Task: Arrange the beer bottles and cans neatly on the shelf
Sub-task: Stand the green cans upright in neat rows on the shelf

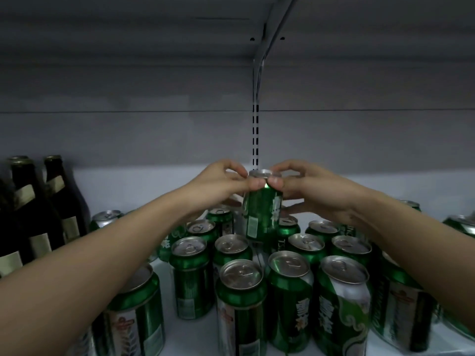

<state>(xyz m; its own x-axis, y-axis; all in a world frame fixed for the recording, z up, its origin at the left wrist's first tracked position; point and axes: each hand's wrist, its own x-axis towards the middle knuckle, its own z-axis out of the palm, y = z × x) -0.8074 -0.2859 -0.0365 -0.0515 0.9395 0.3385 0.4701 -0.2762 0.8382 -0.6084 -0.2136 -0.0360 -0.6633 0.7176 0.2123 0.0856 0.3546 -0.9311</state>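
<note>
Two hands hold one green can (262, 211) up in the air, above the other cans. The left hand (218, 185) is at 9 o'clock from the can's top. The right hand (311, 187) is at 3 o'clock from it. Both thumbs press the front of the can just under its silver lid. The curled fingers of each hand wrap round the top rim from behind. So each grip is closed on the can, up near its top. The can hangs down below the hands and stays almost straight up. Its bottom is just above the cans under it.

The shelf (385, 186) is white and holds a lot of things. At 6 o'clock from the held can stands a group of green cans (241, 276), all upright with their silver lids showing. They stand close together, in rough rows, and some touch each other. More cans stand under both arms, at 7 o'clock and at 5 o'clock. One can (462, 224) at 3 o'clock, near the right edge, looks tipped over.

At 9 o'clock, far to the left, stand dark bottles (38, 206) with pale labels. They are upright and close together, well apart from the held can.

Behind it all is a gray back wall with a metal strip (255, 134) full of little slots, at 12 o'clock from the can.
</note>
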